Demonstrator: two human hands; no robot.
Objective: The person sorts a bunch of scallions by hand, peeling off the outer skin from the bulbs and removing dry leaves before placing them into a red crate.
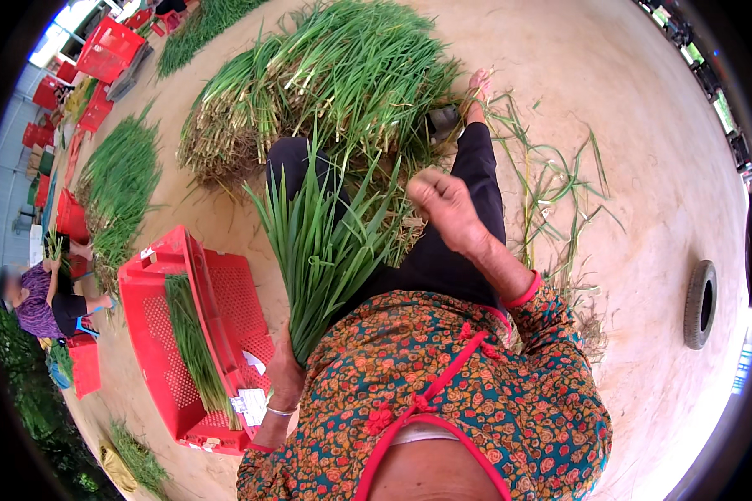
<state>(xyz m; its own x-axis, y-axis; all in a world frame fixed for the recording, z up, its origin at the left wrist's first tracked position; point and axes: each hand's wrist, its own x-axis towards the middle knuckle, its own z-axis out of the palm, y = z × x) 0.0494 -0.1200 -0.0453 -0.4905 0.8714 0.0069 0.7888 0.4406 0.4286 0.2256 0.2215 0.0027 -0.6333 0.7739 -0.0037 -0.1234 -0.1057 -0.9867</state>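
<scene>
My left hand (286, 371), with a bracelet at its wrist, is closed round the lower end of a bunch of chives (317, 250). Their long, flat green leaves fan out away from me over my lap. Above my right thigh, my right hand (447, 207) is raised with its fingers curled in. Whether anything lies inside those fingers is hidden. Beyond my knees spreads a large heap of chives (351, 71), with pale stems and brown roots facing the near left.
At my left stand red plastic crates (154, 334) with chives inside. Loose leaves (551, 188) litter the floor at right, and a tire (700, 305) is farther right. Another chive pile (125, 179) lies at left, near a seated person (46, 292). More red crates (109, 50) stand far left.
</scene>
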